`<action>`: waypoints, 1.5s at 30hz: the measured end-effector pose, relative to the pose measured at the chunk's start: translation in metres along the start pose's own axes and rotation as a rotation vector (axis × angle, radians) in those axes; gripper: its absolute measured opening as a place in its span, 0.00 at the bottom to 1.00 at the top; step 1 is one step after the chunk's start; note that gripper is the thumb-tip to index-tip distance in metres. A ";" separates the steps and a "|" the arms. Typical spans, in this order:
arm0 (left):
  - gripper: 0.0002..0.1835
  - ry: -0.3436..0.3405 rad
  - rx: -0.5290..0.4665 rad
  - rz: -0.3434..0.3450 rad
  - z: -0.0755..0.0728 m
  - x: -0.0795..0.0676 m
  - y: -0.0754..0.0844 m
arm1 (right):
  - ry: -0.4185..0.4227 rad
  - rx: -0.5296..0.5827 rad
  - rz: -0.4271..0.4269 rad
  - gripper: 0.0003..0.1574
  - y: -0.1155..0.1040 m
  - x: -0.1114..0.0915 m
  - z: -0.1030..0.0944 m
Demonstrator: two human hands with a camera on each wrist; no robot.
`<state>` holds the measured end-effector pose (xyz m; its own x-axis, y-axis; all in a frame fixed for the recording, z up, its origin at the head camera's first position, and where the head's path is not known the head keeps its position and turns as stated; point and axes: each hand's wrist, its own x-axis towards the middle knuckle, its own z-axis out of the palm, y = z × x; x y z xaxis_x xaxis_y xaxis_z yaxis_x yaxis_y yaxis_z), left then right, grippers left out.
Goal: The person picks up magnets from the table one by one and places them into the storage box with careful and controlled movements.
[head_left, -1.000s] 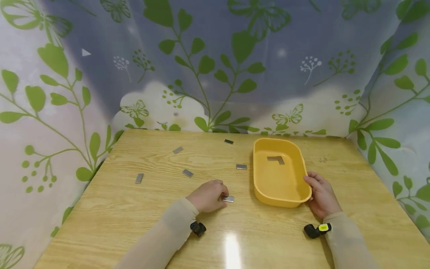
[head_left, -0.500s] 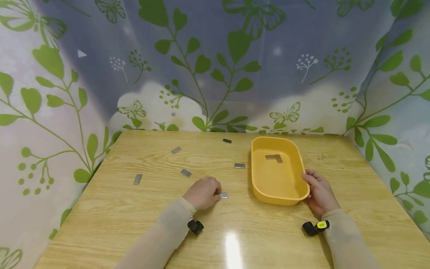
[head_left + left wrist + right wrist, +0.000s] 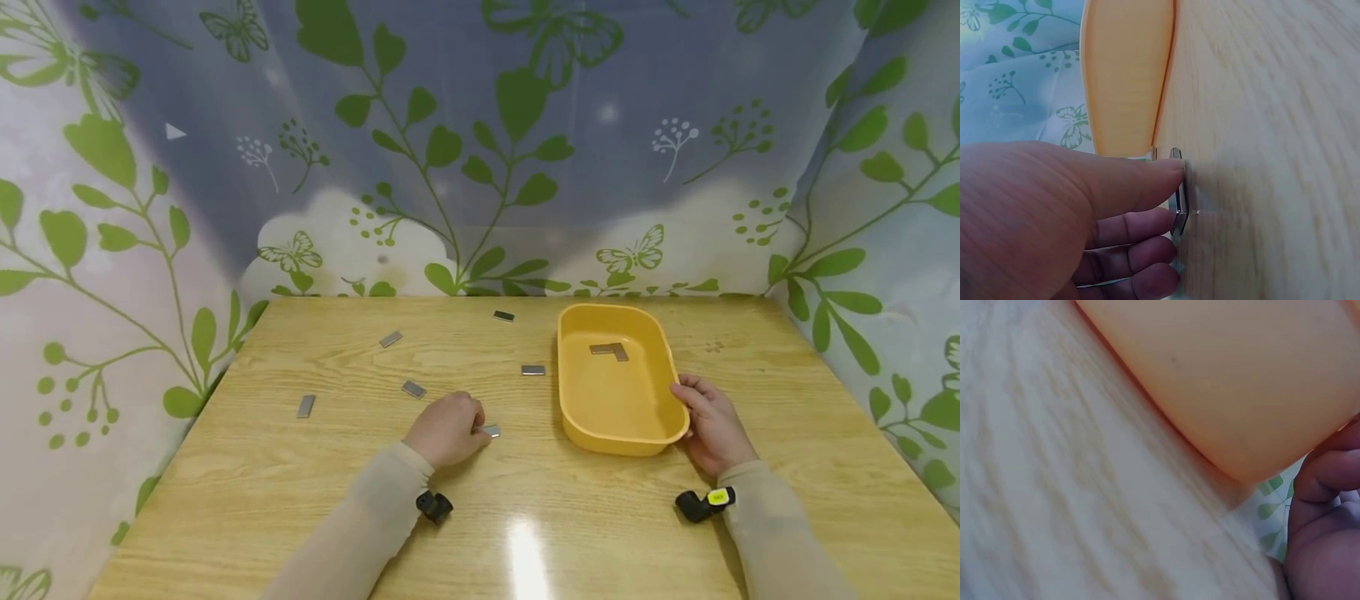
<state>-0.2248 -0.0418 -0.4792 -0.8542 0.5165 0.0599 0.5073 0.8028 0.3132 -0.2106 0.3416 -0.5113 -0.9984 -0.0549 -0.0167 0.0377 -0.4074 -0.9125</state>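
With thumb and fingers, my left hand (image 3: 447, 430) pinches a small silver rectangular block (image 3: 491, 431) close over the table, left of the yellow tray. In the left wrist view the thumb lies on one edge of the block (image 3: 1180, 194), its fingers behind it; part of the block is hidden. My right hand (image 3: 712, 427) grips the right rim of the yellow tray (image 3: 622, 444), thumb over the edge and fingers along the outer wall. Two flat blocks (image 3: 609, 349) lie in the tray's far part, forming an L.
Several more blocks lie scattered on the wooden table: one nearest the tray (image 3: 533, 370), a dark one at the back (image 3: 504, 317), others toward the left, such as this grey block (image 3: 306, 406). A leaf-patterned curtain (image 3: 480, 208) surrounds the back and sides.
My left hand has shifted slightly left and away from me along with the pinched block, and less of the block shows. The right hand stays on the tray rim.
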 end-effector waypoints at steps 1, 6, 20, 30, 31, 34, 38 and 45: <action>0.10 0.001 -0.002 0.000 0.000 0.000 0.000 | -0.004 0.003 0.001 0.12 0.000 0.000 0.000; 0.10 -0.004 -0.001 0.001 0.001 0.001 -0.001 | -0.004 0.035 -0.001 0.10 0.000 -0.001 0.001; 0.08 -0.018 -0.015 0.004 0.005 0.001 0.001 | -0.007 0.049 -0.003 0.10 0.000 0.000 0.001; 0.07 -0.038 0.021 0.019 0.005 0.000 0.005 | -0.003 0.020 -0.006 0.10 0.001 0.000 0.000; 0.07 -0.041 0.024 0.021 0.005 0.000 0.005 | -0.002 0.021 -0.006 0.10 0.001 0.000 0.000; 0.07 -0.043 0.021 0.032 0.004 -0.001 0.006 | 0.001 0.029 -0.007 0.10 0.001 0.001 0.000; 0.07 -0.042 -0.005 0.033 0.004 -0.001 0.005 | 0.000 0.036 -0.010 0.10 0.001 0.000 0.001; 0.07 -0.044 -0.019 0.027 0.004 -0.001 0.005 | -0.006 0.046 -0.001 0.09 0.001 0.001 0.001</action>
<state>-0.2209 -0.0374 -0.4813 -0.8339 0.5512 0.0267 0.5278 0.7825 0.3303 -0.2111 0.3403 -0.5118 -0.9981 -0.0598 -0.0136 0.0391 -0.4491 -0.8926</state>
